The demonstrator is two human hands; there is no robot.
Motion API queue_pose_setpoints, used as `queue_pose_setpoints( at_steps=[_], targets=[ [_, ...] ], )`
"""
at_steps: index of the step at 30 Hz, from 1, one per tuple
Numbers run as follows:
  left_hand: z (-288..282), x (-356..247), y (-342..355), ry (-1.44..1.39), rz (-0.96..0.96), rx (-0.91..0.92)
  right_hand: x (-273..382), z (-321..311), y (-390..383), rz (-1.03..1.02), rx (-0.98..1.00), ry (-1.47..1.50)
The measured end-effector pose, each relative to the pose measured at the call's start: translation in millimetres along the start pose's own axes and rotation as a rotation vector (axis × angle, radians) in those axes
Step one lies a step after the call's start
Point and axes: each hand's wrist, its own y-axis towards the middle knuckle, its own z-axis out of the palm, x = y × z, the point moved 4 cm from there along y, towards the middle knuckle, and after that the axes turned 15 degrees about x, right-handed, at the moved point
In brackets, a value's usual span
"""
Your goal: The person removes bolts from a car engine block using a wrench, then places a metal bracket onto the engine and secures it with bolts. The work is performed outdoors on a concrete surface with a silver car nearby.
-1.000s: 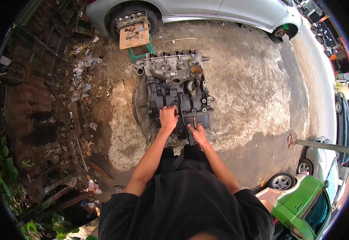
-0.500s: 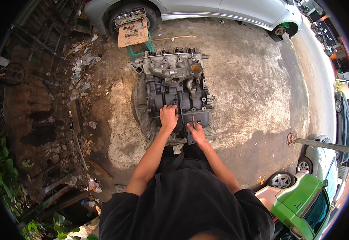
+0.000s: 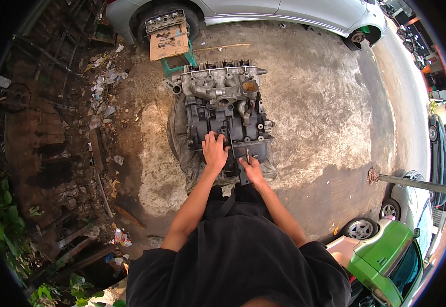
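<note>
In front of me stands a car engine (image 3: 228,110), its grey metal intake casting on the far side and its dark block nearer. My left hand (image 3: 214,153) rests over the near left part of the block. Its fingers are curled at a dark part beside a narrow slot, and what they grip is hidden. Just to the right, my right hand (image 3: 251,168) is closed around a slim metal piece (image 3: 247,153) that sticks up past the fingers; its exact kind is unclear. A dark flat plate with holes (image 3: 245,177) lies under and beside this hand.
Dark cloth-like material (image 3: 179,148) lies beneath the engine. Beyond it, a green stool (image 3: 189,57) carries cardboard (image 3: 162,50) with small metal parts and a long metal engine part (image 3: 165,20). A silver car (image 3: 243,10) stands behind. Litter (image 3: 103,89) lies left; a green vehicle (image 3: 379,256) is right.
My left hand has shifted slightly toward the left, its fingers a little more extended over the block. My right hand has stayed almost still.
</note>
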Motion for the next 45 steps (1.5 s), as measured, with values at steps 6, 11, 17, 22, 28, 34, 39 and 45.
queue_pose_setpoints(
  at_steps=[6, 11, 17, 22, 28, 34, 39, 45],
  targets=[
    [0, 0, 1, 0.022, -0.055, -0.009, 4, 0, -1, 0.019, 0.019, -0.04],
    [6, 3, 2, 0.012, -0.013, -0.034, 5, 2, -2, -0.012, 0.009, -0.007],
    [9, 4, 0, -0.034, 0.006, -0.05, 4, 1, 0, 0.002, 0.011, -0.031],
    [6, 5, -4, -0.029, -0.055, -0.018, 9, 2, -3, -0.015, 0.006, -0.009],
    [14, 8, 2, 0.024, -0.064, 0.01, 9, 2, -3, -0.011, 0.018, 0.013],
    [14, 9, 0, 0.003, -0.022, 0.034, 3, 2, 0, -0.018, 0.008, 0.004],
    [6, 9, -3, -0.045, -0.056, -0.012, -3, 2, 1, 0.015, 0.011, 0.058],
    [9, 10, 0, -0.013, -0.026, -0.006, 2, 2, -1, 0.024, 0.019, 0.024]
  ],
)
